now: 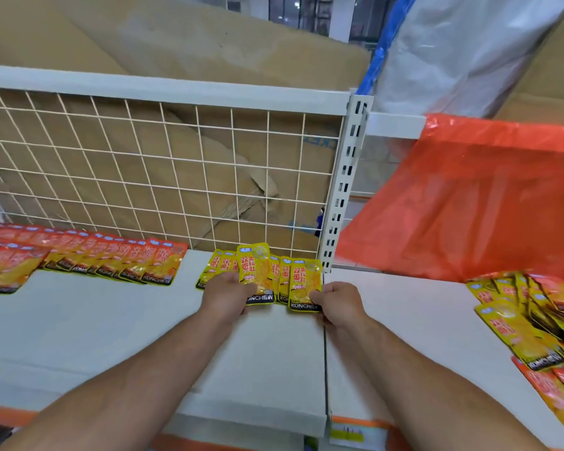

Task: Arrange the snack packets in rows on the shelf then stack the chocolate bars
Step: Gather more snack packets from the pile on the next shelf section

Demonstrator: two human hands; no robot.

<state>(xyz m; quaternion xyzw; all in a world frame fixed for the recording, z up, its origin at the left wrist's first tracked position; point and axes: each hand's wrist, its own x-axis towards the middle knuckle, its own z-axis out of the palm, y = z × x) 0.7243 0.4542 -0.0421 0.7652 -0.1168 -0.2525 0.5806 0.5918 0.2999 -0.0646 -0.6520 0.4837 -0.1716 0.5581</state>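
Observation:
Several yellow snack packets lie fanned in a short row at the back right of the white shelf. My left hand grips one yellow packet raised slightly above the others. My right hand pinches the lower edge of the rightmost yellow packet. A long overlapping row of red and yellow packets runs along the back left of the shelf. No chocolate bars are in view.
A loose heap of yellow and red packets lies on the neighbouring shelf at the right, below an orange plastic bag. A white wire grid backs the shelf, with cardboard behind it. A slotted upright post divides the two shelves.

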